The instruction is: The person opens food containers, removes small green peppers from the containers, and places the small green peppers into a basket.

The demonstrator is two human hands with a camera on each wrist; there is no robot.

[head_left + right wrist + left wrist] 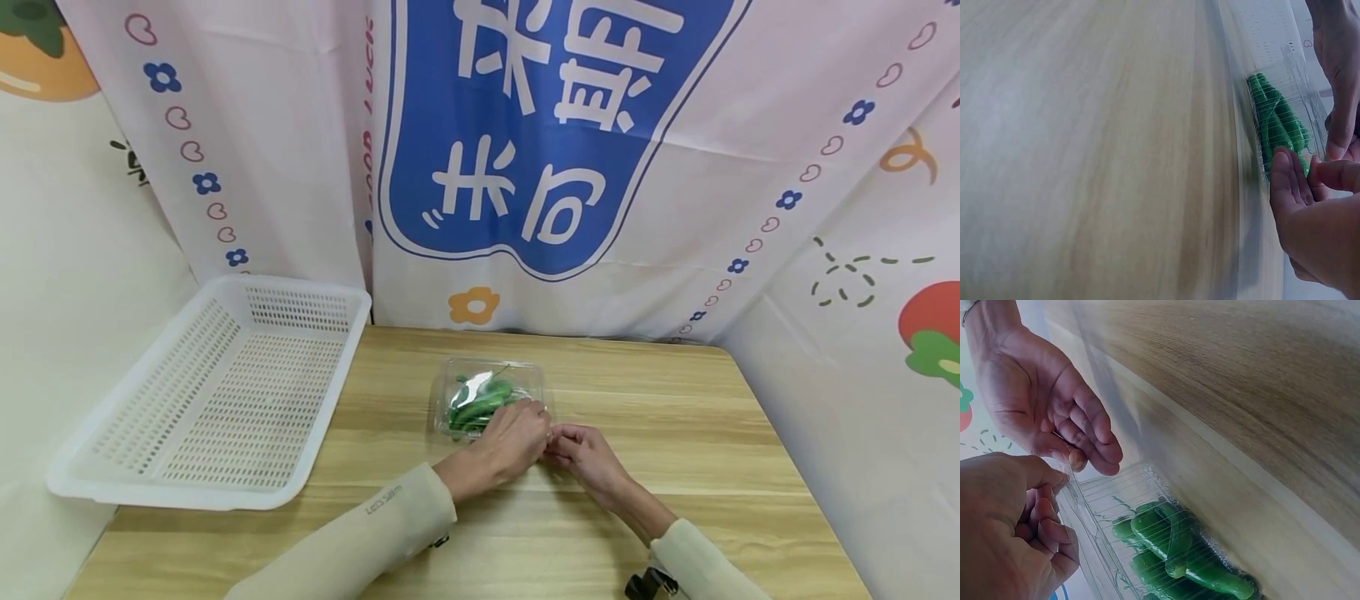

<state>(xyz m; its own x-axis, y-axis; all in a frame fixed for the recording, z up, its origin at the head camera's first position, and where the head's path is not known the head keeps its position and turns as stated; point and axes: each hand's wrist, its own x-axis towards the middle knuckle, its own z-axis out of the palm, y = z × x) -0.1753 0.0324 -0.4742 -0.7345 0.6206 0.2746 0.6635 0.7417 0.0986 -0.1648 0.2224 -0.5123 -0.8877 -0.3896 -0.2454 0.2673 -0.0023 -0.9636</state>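
Observation:
A clear plastic clamshell box (525, 371) with green peppers (480, 405) inside sits on the table, its lid over them. At the box's near right corner, my left hand (510, 442) pinches the rim between thumb and curled fingers. Beside it, my right hand (588, 460) pinches the same corner with thumb and index finger. The left wrist view shows both thumbs meeting at the edge of the clear box (1094, 540), with the peppers (1154, 534) behind its ribbed wall. Whether the lid's edge is unlatched there I cannot tell.
A white perforated plastic basket (318, 417) stands at the left of the wooden table (637, 400). Printed cloth (300, 167) hangs behind the table, and light walls flank both sides. Table surface extends to the right of the box.

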